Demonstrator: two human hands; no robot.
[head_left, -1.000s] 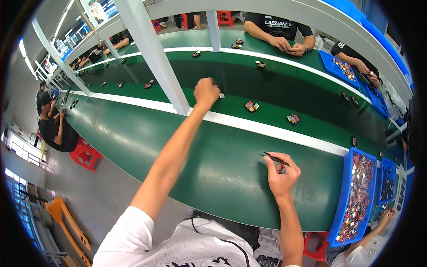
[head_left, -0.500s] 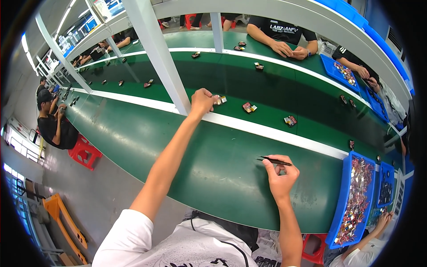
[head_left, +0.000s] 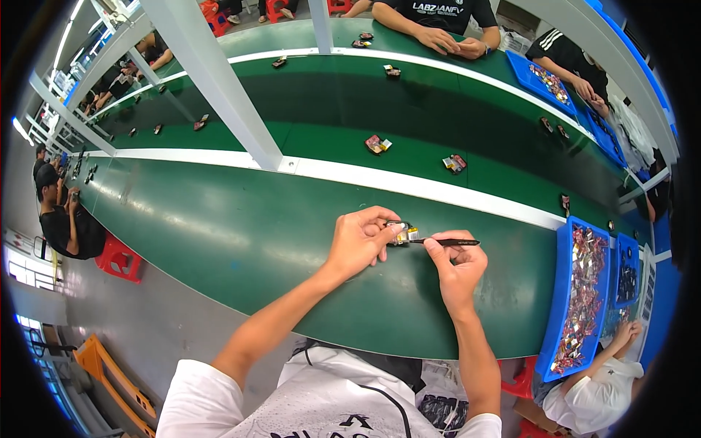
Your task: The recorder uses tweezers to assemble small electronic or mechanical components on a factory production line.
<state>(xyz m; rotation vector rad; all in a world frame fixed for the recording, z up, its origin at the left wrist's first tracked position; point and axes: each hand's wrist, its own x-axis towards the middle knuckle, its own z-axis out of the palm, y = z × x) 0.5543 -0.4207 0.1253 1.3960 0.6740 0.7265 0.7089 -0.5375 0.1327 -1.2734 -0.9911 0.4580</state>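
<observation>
Above the green bench top, my left hand grips a small electronic assembly with a black shell and silver and yellow parts. Its fingers and thumb partly cover the piece. Black tweezers are pinched in my right hand, and their tips reach the assembly's near right side. Whether the tips grip any part of it is too small to tell. Similar assemblies lie on the green conveyor belt beyond the white rail, the closest being one with a red part and another to its right.
A blue tray full of small red and silver parts stands at the bench's right end, beside a smaller blue tray of black pieces. A grey post rises from the white rail. Co-workers sit across the belt and at both sides.
My left hand has come back from the belt with the assembly, to just in front of my body. My right hand's tweezers now meet it. The view has shifted slightly.
</observation>
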